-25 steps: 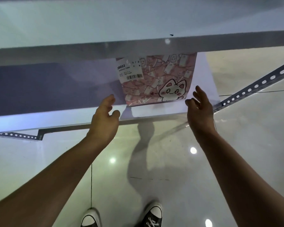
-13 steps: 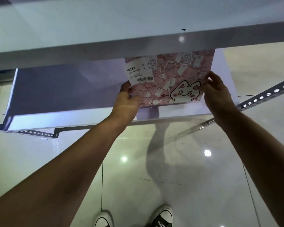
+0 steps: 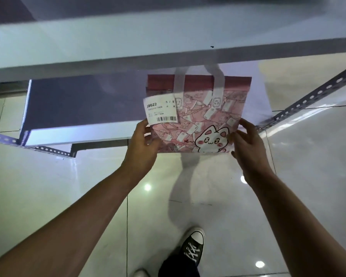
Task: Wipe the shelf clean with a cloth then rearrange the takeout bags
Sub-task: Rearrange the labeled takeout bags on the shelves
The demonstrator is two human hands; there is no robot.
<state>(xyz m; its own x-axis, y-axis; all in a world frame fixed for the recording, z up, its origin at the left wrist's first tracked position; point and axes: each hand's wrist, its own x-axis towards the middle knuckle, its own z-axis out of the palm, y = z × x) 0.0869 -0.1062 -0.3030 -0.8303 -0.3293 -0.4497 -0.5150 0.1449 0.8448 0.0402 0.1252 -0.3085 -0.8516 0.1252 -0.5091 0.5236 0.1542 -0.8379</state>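
A pink bag (image 3: 204, 116) printed with a white cat is held at the front edge of the lower shelf (image 3: 78, 104), its bottom edge overhanging the shelf front above the tiled floor (image 3: 48, 196). To the left of the bag, the lower shelf is seen as a bare grey board with a perforated metal rail (image 3: 48, 149) beneath it. The bag's lower left corner is gripped by the left hand (image 3: 143, 145), thumb curled over the front just below a white label (image 3: 161, 111) marked J8022. Two white handles (image 3: 218, 82) are seen rising from the bag's top, under the upper shelf (image 3: 168, 43). The bag's lower right corner is held by the right hand (image 3: 248, 148), fingers bent around its edge. Below the bag, a black sneaker (image 3: 192, 246) is seen on the floor.
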